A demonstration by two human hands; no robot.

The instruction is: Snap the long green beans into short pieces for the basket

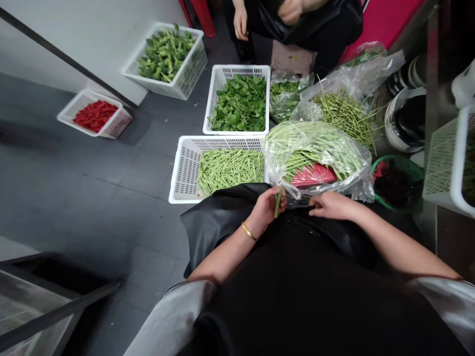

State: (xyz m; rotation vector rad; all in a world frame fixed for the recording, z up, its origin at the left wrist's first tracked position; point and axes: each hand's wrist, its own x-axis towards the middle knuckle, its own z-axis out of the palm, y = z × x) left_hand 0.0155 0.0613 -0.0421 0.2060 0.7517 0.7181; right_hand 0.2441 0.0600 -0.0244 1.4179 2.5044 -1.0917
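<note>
1. Above the black apron, the left hand has its grip closed on a green bean piece, which stands nearly upright between thumb and fingers.
2. Just beside it, the right hand bends its fingers at the near edge of a clear plastic bag; whether its grip holds anything, I cannot tell.
3. Long green beans lie in that bag, with a red object showing at their near side.
4. Left of the bag, a white basket holds cut beans, heaped toward its right side.
5. Directly beyond, a second basket is filled with leafy greens.
6. Behind the bag lie loose thin stems; to its right sits a green bowl with dark contents.
7. Across from all this, a co-worker's hand hangs down.
</note>
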